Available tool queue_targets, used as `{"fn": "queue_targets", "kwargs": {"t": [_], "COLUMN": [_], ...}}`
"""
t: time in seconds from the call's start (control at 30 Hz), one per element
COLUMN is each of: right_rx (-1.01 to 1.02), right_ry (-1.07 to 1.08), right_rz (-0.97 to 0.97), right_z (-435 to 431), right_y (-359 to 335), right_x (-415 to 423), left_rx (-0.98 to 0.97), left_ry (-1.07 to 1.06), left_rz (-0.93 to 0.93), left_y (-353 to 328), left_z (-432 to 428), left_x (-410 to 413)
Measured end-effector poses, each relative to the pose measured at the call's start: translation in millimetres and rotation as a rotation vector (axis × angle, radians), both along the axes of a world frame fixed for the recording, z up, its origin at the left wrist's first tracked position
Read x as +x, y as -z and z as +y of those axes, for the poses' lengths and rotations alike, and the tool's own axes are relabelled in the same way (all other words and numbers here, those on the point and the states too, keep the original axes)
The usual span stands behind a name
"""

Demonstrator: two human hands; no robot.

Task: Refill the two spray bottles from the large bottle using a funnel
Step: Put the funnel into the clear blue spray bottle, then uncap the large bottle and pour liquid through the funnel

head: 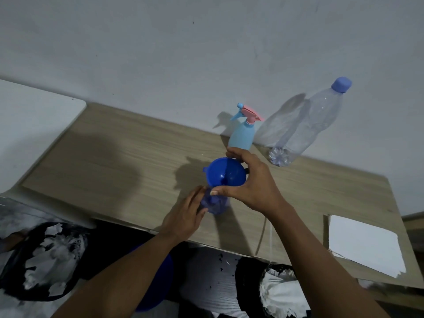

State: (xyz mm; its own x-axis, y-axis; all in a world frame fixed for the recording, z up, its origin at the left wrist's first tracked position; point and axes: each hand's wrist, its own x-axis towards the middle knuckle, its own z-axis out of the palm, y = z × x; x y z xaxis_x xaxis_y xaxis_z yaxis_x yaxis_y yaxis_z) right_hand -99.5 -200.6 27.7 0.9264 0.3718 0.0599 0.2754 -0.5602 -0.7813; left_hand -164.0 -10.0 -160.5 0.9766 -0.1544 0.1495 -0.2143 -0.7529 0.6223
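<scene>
Fingers of the left hand (183, 216) wrapped the translucent bottle (216, 204) at frame centre. Those of the right hand (251, 183) pinched the blue funnel (226, 172) above it.

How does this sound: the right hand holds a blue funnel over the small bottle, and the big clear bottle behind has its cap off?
Not quite: the head view shows the big clear bottle with its blue cap on. The rest holds: the right hand holds the blue funnel over the small bottle.
</scene>
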Motion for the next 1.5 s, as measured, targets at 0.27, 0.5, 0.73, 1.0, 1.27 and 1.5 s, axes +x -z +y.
{"fn": "queue_targets", "kwargs": {"t": [0.27,0.5,0.73,1.0,1.27,1.5], "right_rx": [0.26,0.21,0.24,0.289,0.267,0.367], "right_ry": [0.22,0.531,0.682,0.551,0.337,0.344], "right_rz": [0.029,0.047,0.065,0.042,0.137,0.065], "right_z": [-16.8,-88.9,-168.2,-202.3,-202.5,-207.1], "right_y": [9.7,48.7,48.8,-23.3,-58.2,-50.8], "right_x": [-8.4,-22.3,-7.3,73.2,116.5,85.0], "left_rx": [-0.02,-0.168,-0.3,-0.542,-0.48,-0.615], "left_ry": [-0.038,-0.173,0.018,-0.103,-0.173,-0.19], "left_rz": [-0.023,-0.079,-0.057,-0.102,0.127,0.062], "left_y": [3.3,-7.1,-52.6,-183.5,-232.8,-220.7], "left_z": [0.2,-16.4,-97.0,-214.3,-234.3,-240.4], "left_x": [-0.6,-38.5,-71.9,88.5,187.7,166.7]}}
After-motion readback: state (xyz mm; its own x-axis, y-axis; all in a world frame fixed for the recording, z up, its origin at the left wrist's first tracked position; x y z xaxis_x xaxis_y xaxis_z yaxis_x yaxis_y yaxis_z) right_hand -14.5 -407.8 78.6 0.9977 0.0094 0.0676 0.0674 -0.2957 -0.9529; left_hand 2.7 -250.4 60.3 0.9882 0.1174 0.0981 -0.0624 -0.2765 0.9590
